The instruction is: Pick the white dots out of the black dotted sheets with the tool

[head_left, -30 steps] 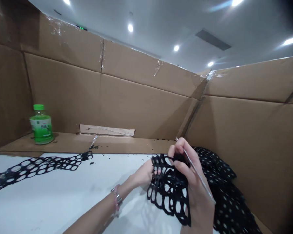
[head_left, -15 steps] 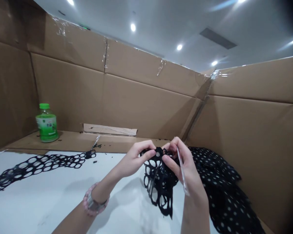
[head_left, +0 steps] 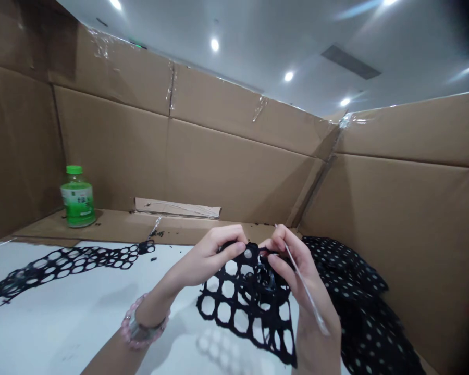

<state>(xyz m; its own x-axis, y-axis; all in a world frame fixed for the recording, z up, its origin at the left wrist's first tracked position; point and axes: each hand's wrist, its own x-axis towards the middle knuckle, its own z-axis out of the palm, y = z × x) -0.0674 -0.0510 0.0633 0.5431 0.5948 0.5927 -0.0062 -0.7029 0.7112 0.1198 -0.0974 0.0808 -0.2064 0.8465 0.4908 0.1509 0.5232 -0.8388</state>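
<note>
Black openwork mesh (head_left: 244,307) hangs between both hands near the middle of the scene, above the white tabletop (head_left: 62,317); the left hand (head_left: 211,255) pinches its top edge between thumb and forefinger, fingers curled shut on the fabric; the right hand (head_left: 297,271) grips the same edge just beside it and also holds a thin clear rod (head_left: 303,284) slanting down along the palm. A green bottle (head_left: 77,197) stands far left on cardboard; its label writing is too small to read; polka-dot cloth (head_left: 359,307) lies at right; another mesh strip (head_left: 62,263) lies at left.
</note>
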